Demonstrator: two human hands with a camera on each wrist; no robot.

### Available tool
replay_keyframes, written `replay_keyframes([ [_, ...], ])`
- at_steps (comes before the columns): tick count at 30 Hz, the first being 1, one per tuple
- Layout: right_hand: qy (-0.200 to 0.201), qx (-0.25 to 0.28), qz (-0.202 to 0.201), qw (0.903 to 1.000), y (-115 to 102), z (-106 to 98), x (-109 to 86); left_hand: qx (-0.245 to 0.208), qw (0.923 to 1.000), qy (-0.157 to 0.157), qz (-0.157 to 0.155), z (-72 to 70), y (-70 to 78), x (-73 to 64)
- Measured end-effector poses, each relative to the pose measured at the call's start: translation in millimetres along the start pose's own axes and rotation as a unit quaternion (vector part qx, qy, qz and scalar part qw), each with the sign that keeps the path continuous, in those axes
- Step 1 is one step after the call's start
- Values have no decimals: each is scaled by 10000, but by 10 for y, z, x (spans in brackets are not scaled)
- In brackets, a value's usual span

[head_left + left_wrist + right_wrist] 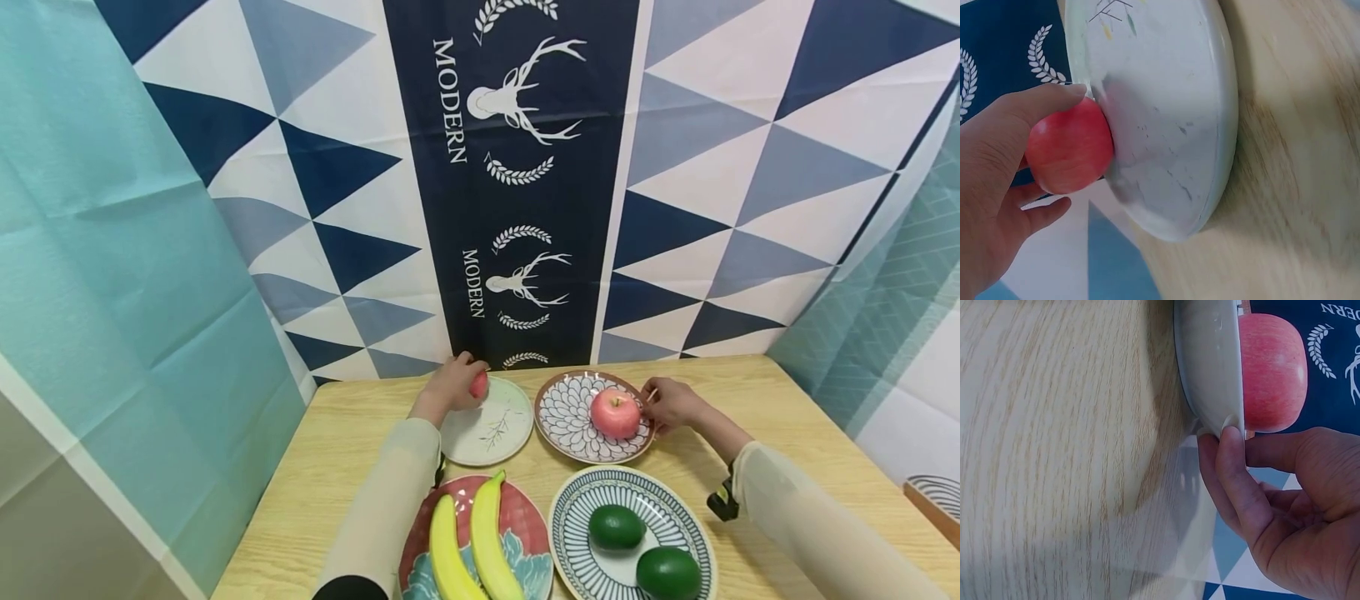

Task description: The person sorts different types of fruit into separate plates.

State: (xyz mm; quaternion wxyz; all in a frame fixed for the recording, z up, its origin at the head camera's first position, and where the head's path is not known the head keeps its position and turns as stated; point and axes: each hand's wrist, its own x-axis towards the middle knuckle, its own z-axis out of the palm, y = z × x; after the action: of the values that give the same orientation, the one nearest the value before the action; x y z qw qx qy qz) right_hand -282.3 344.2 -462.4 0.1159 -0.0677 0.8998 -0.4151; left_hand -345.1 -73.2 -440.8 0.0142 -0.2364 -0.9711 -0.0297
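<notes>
My left hand [450,390] grips a red apple [1071,150] over the left side of a pale green-edged plate [491,437] with a thin leaf design. In the left wrist view the thumb lies along the apple's top and the fingers curl below; the fruit meets the plate's surface. Over on the right, my right hand [672,402] pinches the rim of a brown-edged plate [564,408] with a petal pattern, thumb above and fingers beneath. A second, pinkish apple [615,413] sits on that plate, close to the hand.
Nearer to me, a red plate [531,504] holds two bananas [487,533]. Beside it a blue-striped plate [573,521] carries two dark green avocado-like fruits [617,527]. A patterned cloth [517,192] hangs behind the wooden table [330,467].
</notes>
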Motion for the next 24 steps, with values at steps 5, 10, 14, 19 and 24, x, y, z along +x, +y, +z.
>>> replay_keyframes([
  [5,14,12,32,10000,-5,7,3,-420,9991,2,-79,52,-38,4],
  [10,-15,47,48,10000,4,7,8,-606,9981,-19,-83,121,-64,24],
  [14,-5,-15,39,10000,-2,3,0,-558,9983,16,-136,148,-58,48],
  [19,21,-69,42,10000,-16,7,-6,-523,9984,29,-217,153,-43,61],
  [24,-2,-102,44,9999,-17,11,-13,-583,9980,21,-225,183,-56,79],
])
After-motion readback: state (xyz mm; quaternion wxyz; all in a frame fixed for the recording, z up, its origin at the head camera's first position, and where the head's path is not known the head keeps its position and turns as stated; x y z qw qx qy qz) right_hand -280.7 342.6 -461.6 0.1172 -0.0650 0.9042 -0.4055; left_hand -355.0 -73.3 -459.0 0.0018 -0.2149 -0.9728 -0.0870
